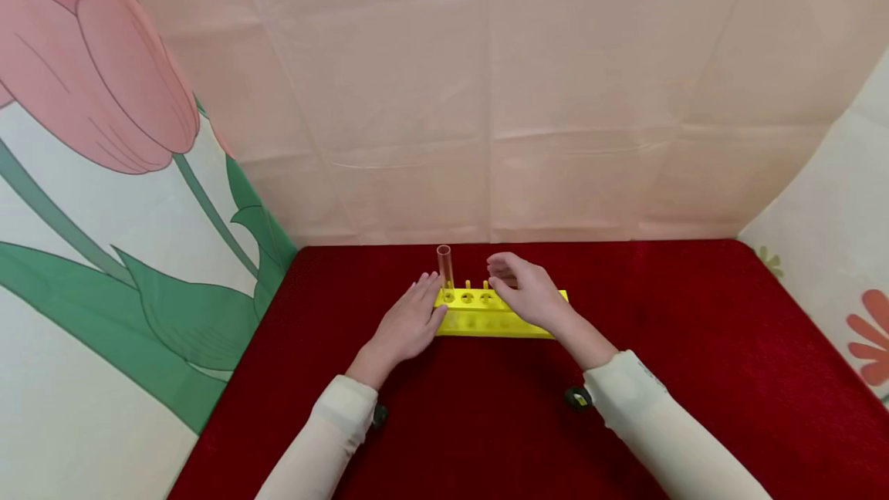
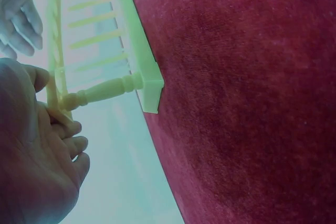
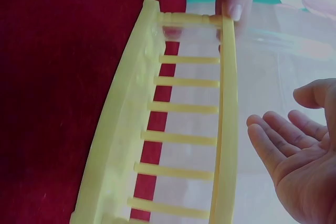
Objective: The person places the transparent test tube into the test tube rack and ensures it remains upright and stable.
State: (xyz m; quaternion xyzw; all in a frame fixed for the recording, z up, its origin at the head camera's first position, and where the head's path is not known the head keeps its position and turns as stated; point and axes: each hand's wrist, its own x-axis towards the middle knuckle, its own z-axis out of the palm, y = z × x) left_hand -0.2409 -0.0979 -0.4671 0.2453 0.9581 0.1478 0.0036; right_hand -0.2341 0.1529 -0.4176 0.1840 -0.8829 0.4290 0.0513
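We see a yellow rack (image 1: 496, 315) standing on the red cloth (image 1: 694, 376), toward the far middle of the table, long side facing us. A clear tube (image 1: 444, 268) stands upright in the hole at the rack's left end.

The left hand (image 1: 410, 322) lies against that left end. Its fingers are straight and touch the rack's top bar beside the tube; in the left wrist view a fingertip (image 2: 65, 124) presses on the bar's end (no curl round it that we can make out). So this hand is open, touching and not gripping.

The right hand (image 1: 528, 292) hovers over the right half of the rack, hiding part of it from the head camera. In the right wrist view its palm (image 3: 304, 171) faces the rack with relaxed, loosely bent fingers, apart from the top bar and holding nothing.

Behind the table hangs a creased pink sheet (image 1: 486, 99), and on the left a panel with a tulip (image 1: 90, 68) printed on it.
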